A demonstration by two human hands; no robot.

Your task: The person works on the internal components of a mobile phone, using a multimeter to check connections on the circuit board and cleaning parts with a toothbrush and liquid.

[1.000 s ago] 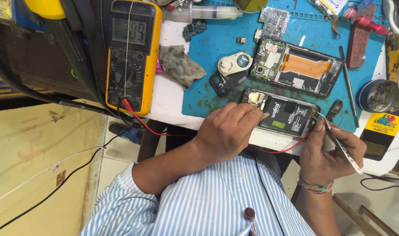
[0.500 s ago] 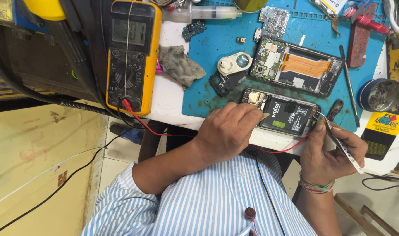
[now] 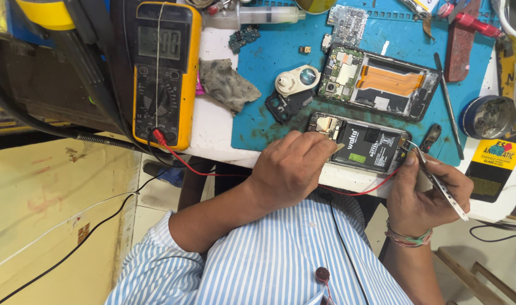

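Observation:
An open phone with its black battery showing lies at the near edge of the blue work mat. My left hand grips the phone's left end, with the fingertips pinched by the board. In my right hand is a pair of metal tweezers, their tip touching the phone's right end. A red lead runs from the yellow multimeter under my hands.
A second opened phone with an orange flex cable lies further back on the mat. Also on the table are a grey rag, a round white part, a loose circuit board, a syringe, a small tin and a dark spudger.
Both hands stay on the near phone, and nothing has visibly changed.

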